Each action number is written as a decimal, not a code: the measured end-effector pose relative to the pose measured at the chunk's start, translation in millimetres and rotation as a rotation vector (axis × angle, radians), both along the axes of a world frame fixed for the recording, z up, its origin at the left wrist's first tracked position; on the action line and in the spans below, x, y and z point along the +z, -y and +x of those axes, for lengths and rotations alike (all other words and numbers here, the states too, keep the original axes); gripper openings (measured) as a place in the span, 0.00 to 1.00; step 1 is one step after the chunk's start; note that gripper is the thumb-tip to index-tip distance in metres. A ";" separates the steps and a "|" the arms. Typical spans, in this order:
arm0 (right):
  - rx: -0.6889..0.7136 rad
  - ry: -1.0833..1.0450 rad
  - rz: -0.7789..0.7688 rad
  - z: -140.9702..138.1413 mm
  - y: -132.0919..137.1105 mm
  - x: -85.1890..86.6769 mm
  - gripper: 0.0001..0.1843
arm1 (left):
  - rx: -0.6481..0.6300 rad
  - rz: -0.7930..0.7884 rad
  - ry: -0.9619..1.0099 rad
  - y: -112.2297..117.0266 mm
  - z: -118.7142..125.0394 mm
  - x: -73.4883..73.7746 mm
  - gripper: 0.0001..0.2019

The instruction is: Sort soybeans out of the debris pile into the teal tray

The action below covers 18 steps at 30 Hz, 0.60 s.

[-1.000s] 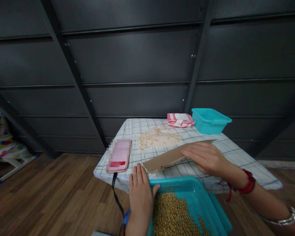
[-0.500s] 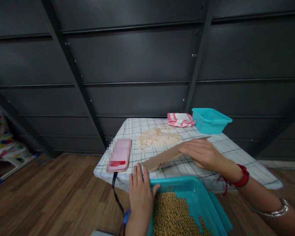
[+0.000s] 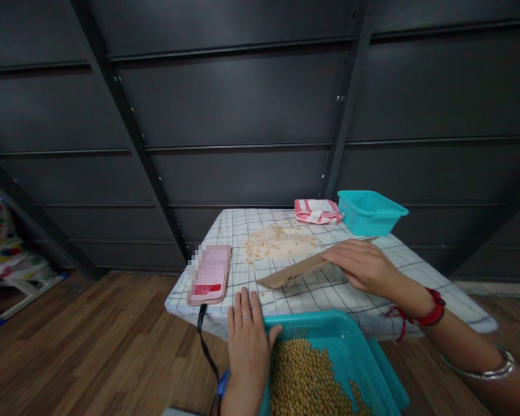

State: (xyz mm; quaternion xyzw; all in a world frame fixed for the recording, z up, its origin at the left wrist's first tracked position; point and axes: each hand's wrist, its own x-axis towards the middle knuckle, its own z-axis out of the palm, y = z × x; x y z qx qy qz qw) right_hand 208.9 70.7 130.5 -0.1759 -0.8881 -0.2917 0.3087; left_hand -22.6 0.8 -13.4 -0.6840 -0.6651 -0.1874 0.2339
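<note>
A strip of brown cardboard [image 3: 297, 270] is gripped in my right hand [image 3: 364, 263], slanting just above the checked cloth. Its left end hangs over the cloth near the table's front edge. Flat at the corner of a teal tray [image 3: 325, 319] rests my left hand [image 3: 249, 335], fingers stretched out and thumb apart on the tray's rim. Inside the tray lies a heap of round tan beans [image 3: 303, 375]. Beyond the cardboard, a pale, rice-like pile [image 3: 281, 242] with yellowish bits is spread on the tablecloth [image 3: 242, 222].
A pink phone case [image 3: 212, 268] with a black strap lies at the table's left. At the back sit a folded red-and-white cloth [image 3: 318, 211] and a turquoise bin [image 3: 370, 216]. Dark metal panels [image 3: 242, 104] rise behind the table.
My right hand has shifted slightly right and away from me with the cardboard, whose left end has moved off from my left hand. The left hand has stayed in place.
</note>
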 end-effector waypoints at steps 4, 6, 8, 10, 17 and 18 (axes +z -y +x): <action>0.014 0.020 -0.027 -1.8 6.1 0.2 0.18 | 0.015 -0.026 -0.005 0.9 0.9 4.8 0.33; 0.030 0.026 -0.037 -1.4 10.2 1.8 0.17 | 0.016 -0.047 -0.006 1.6 1.3 7.8 0.34; 0.035 0.025 -0.045 -0.2 13.1 3.1 0.16 | 0.013 -0.062 -0.003 2.0 1.8 9.7 0.34; 0.023 0.020 -0.048 1.3 14.1 3.3 0.15 | 0.017 -0.072 -0.009 2.2 2.3 10.6 0.35; -0.046 0.027 -0.049 3.8 10.8 -3.2 0.17 | 0.041 -0.101 0.000 3.2 4.6 15.4 0.35; -0.050 0.028 -0.047 3.8 10.6 -4.1 0.18 | 0.046 -0.108 0.001 3.3 5.1 16.2 0.35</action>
